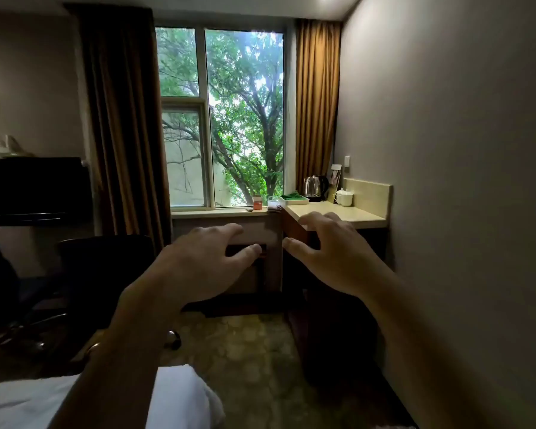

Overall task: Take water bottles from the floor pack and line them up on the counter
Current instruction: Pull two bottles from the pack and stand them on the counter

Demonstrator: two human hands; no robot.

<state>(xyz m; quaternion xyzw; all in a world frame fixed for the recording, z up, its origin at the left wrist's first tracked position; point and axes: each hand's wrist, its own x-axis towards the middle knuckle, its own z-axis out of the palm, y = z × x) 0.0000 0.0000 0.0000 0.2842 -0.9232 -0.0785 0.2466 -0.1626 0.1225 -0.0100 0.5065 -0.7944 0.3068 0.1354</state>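
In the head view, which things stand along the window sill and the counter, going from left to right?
Small orange-labelled jar → clear cup → white tray with green contents → steel kettle → white pot, on the counter.

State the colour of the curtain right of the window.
Golden tan curtain, seen in the head view.

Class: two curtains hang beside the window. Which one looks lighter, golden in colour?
The right curtain, next to the counter. The left curtain looks darker brown.
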